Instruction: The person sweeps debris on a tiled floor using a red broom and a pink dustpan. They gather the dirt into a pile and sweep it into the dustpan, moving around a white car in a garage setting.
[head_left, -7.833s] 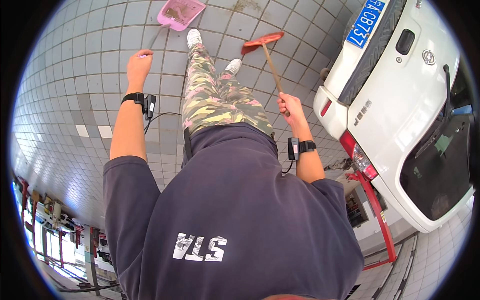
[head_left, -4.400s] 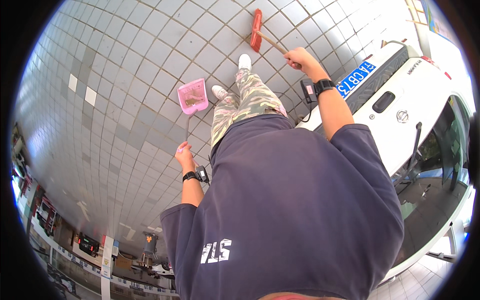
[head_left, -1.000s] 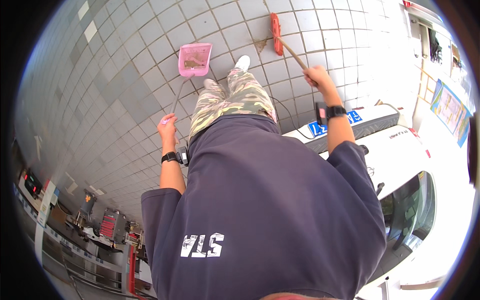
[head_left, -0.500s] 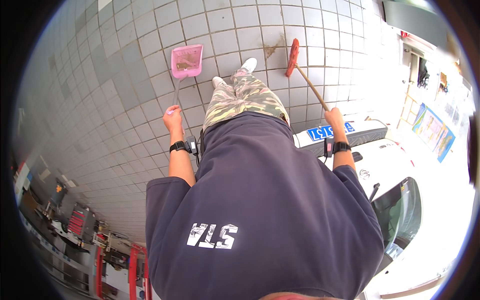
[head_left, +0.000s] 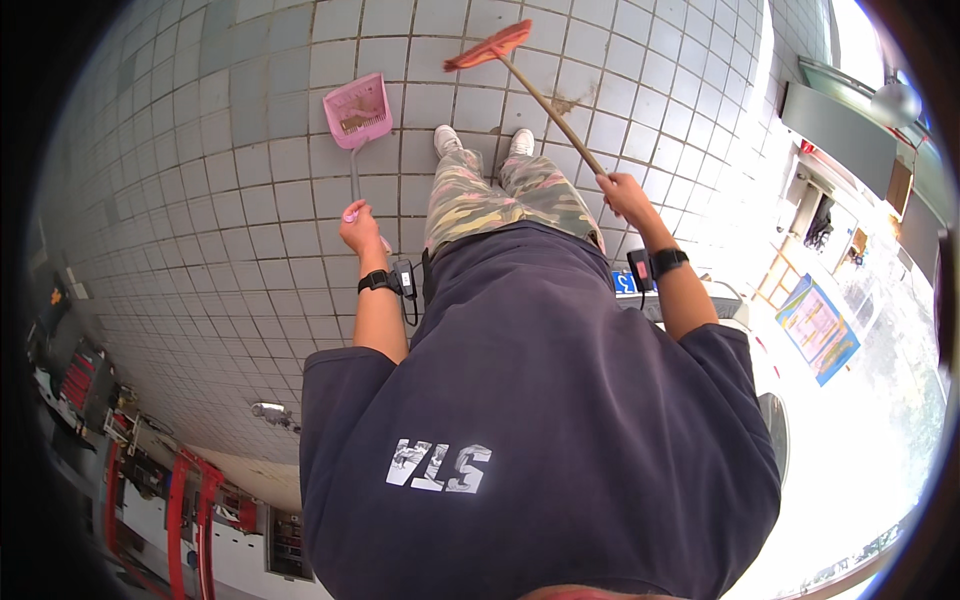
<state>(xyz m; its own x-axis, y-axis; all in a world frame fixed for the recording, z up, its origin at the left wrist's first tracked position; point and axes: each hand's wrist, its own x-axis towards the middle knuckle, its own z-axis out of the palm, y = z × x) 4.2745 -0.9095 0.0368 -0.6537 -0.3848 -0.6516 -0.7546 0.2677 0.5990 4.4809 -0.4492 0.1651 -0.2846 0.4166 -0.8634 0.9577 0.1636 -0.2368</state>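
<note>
My left hand [head_left: 359, 228] is closed round the grey handle of a pink long-handled dustpan [head_left: 382, 128]. The pan lies ahead and to the left of my shoes, with dirt or debris inside it. My right hand [head_left: 624, 197] grips the wooden handle of a broom [head_left: 551, 108]. The broom's red-orange head [head_left: 488, 48] is out in front of my feet, to the right of the dustpan and farther away; whether its bristles touch the floor I cannot tell. A brown patch of dirt [head_left: 563, 106] marks the tiles beside the broom handle.
Grey floor tiles [head_left: 270, 200] spread around me. A white vehicle [head_left: 735, 305] with a blue plate stands close on my right, partly hidden by my arm. Red metal frames [head_left: 178, 520] and a red-drawered tool cabinet [head_left: 78, 380] are at the lower left. A colourful board [head_left: 820, 328] stands at the right.
The broom head has swung left and farther out, toward the dustpan side. My right hand has moved left and forward with it. My feet have shifted and the vehicle shows less.
</note>
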